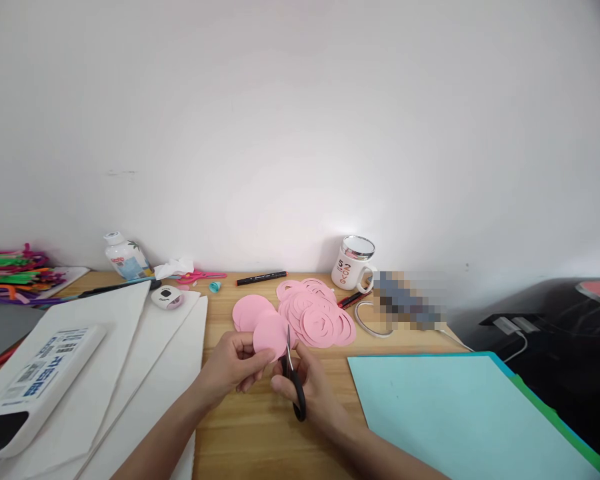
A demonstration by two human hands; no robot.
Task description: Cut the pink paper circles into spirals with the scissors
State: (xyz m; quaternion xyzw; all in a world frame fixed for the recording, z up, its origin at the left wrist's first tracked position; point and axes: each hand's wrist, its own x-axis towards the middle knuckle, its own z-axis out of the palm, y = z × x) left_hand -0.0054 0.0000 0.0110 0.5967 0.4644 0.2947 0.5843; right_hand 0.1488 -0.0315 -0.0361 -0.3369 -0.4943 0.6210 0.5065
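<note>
Between its thumb and fingers, my left hand (235, 363) grips a pink paper circle (270, 333). My right hand (310, 387) is closed round the black handles of a pair of scissors (295, 380), whose blades point away from me at the circle's right edge. Whether the blades are cutting into the paper I cannot tell. Behind the held circle lie more pink circles (249, 308) on the table. To their right spreads a pile of pink paper spirals (315, 310), several of them overlapping.
A white mug (349, 270) stands at the back by the wall, near a black marker (261, 279). Light blue sheets (440, 407) lie at right. White boards (165, 387) cover the left side, beneath a long white box (45, 387). A white bottle (127, 257) leans behind them.
</note>
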